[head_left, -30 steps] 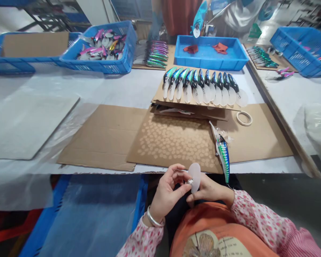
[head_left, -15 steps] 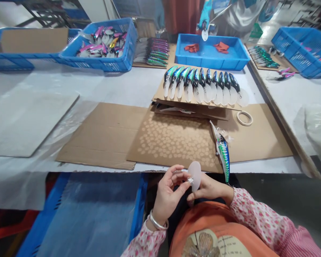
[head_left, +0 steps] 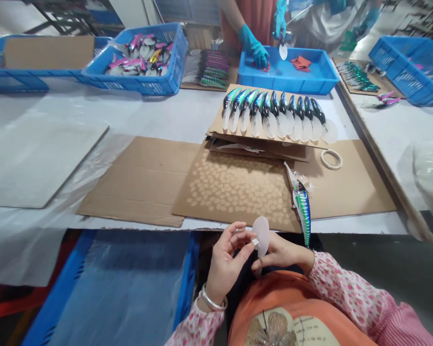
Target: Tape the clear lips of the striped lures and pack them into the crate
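Head: L hand curled, pinching wht bit; R hand behind disc.

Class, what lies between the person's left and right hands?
In the head view, a pale, rounded flat piece stands between the left hand, which pinches a small white bit, and the right hand.

Here's the lure, glossy and foil-bright across the desk's near edge; off that edge, a frosted, matt plastic disc; smooth blue plastic on the far-edge tray; polished metal on the bangle!
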A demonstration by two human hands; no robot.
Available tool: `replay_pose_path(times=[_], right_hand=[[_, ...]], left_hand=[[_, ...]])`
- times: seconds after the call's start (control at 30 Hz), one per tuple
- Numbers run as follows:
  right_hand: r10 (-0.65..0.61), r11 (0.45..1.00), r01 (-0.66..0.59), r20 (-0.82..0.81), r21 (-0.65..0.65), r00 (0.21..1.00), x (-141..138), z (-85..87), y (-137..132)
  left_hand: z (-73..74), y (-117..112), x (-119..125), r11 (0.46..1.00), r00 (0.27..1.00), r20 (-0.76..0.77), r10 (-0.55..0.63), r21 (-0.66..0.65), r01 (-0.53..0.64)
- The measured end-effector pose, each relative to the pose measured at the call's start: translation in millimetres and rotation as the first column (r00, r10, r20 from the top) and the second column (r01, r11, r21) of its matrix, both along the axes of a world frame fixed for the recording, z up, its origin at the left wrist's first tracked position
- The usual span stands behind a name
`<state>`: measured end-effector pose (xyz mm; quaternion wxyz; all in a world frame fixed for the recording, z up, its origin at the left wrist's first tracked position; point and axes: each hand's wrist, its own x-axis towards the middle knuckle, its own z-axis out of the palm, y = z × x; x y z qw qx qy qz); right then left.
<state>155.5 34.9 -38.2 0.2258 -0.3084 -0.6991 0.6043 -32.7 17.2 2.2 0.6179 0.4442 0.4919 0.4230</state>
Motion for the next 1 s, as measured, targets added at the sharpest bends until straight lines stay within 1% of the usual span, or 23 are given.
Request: replay_pose_path(times=[0.1,0.17,0.2,0.27,0.3,0.33,0.37,0.4,0.47,0.53,0.57,0.63,0.8,0.9,0.97,1.0], right_hand=[[0.001,1.000,-0.001,0.007,0.002,1.000,-1,-0.9,1],[-0.019,1.000,0.019,0.014,0.002,1.000,-3,-2.2,0],[-0.030,1.000,0.030,0.019,0.001,0.999,-4,-2.9,0],[-0.054,0.999,0.054,0.036,0.005,0.998,-6,-4.0,-1],[-0.067,0.998,0.066,0.050,0.009,0.997,-8,-4.3,-1],[-0.080,0.997,0.079,0.064,0.014,0.995,-9,-4.4,-1],[-0.090,0.996,0.088,0.072,0.018,0.993,-10,-4.2,-1],[-0.097,0.995,0.096,0.075,0.017,0.992,-12,-3.8,-1],[-0.100,0.995,0.100,0.068,0.001,0.993,-14,-2.5,1],[-0.096,0.995,0.098,0.060,-0.020,0.994,-16,-1.0,2],[-0.094,0.995,0.096,0.062,-0.028,0.994,-16,-0.3,3],[-0.088,0.995,0.091,0.069,-0.034,0.994,-18,0.8,4],[-0.044,0.998,0.047,0.062,-0.048,0.997,-22,4.1,0],[-0.036,0.994,0.038,0.014,-0.099,0.999,-27,8.8,-1],[-0.063,0.988,0.060,-0.020,-0.141,0.998,-33,15.6,1],[-0.085,0.983,0.077,-0.041,-0.165,0.996,-38,20.4,2]], left_hand=[[-1.4,-3,0,0.996,0.994,-0.112,0.004,0.093,0.007],[-3.6,-6,2,0.971,0.964,-0.262,0.055,0.240,0.010],[-5.0,-8,3,0.942,0.934,-0.343,0.101,0.335,0.021],[-7.8,-12,5,0.854,0.857,-0.470,0.213,0.515,0.070],[-8.9,-13,6,0.810,0.821,-0.507,0.263,0.578,0.098],[-9.6,-13,6,0.777,0.794,-0.528,0.299,0.618,0.118],[-9.9,-13,6,0.760,0.778,-0.540,0.322,0.637,0.128],[-9.9,-13,5,0.764,0.771,-0.549,0.323,0.632,0.129],[-9.4,-12,4,0.809,0.780,-0.549,0.299,0.579,0.098],[-9.3,-12,2,0.849,0.800,-0.517,0.304,0.529,0.019],[-9.8,-12,1,0.858,0.808,-0.497,0.317,0.514,-0.021],[-11.5,-14,-1,0.863,0.818,-0.462,0.342,0.500,-0.078],[-13.1,-22,-4,0.888,0.842,-0.426,0.330,0.444,-0.123],[-9.5,-26,-11,0.901,0.885,-0.337,0.321,0.396,-0.177],[-5.8,-28,-19,0.912,0.913,-0.257,0.316,0.346,-0.219],[-4.0,-29,-24,0.929,0.937,-0.213,0.278,0.307,-0.206]])
